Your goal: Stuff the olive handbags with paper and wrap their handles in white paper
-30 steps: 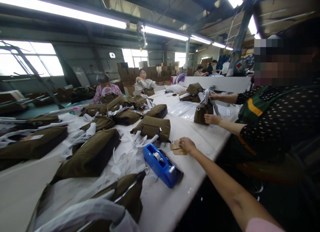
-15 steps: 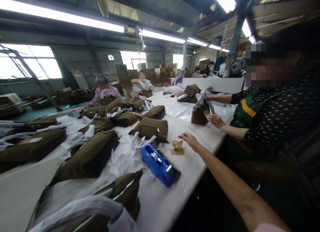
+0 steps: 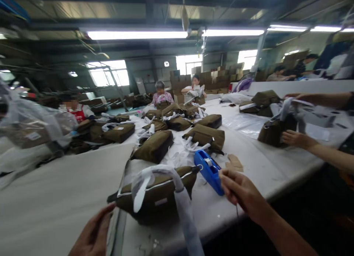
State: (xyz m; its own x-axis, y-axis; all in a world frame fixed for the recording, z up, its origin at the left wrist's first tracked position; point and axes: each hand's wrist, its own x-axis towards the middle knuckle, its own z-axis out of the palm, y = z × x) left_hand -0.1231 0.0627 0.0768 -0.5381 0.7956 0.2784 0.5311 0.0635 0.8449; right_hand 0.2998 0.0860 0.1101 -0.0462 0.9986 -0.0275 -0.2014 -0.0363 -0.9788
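An olive-brown handbag (image 3: 177, 208) stands in front of me, its handles (image 3: 184, 200) wrapped in white paper. At its left end is my left hand (image 3: 94, 230), fingers stretched out with the tips at the bag's corner; whether they touch it is unclear. My right hand (image 3: 243, 193) is closed in a pinch beside a blue tape dispenser (image 3: 206, 167) and partly covers its near end. A thin dark strand hangs below those fingers, but what they hold is too small to make out. A piece of brown paper (image 3: 235, 162) lies just beyond.
Several more olive bags (image 3: 152, 147) lie across the white table (image 3: 83, 186). At right, a co-worker's hands (image 3: 297, 138) hold another bag (image 3: 269, 132). Other people sit along the far side. A plastic-wrapped bundle (image 3: 35, 127) is at far left.
The view has swung left. My right hand has drawn back from the brown paper toward me, now beside the tape dispenser. My left hand has come into view at the near bag.
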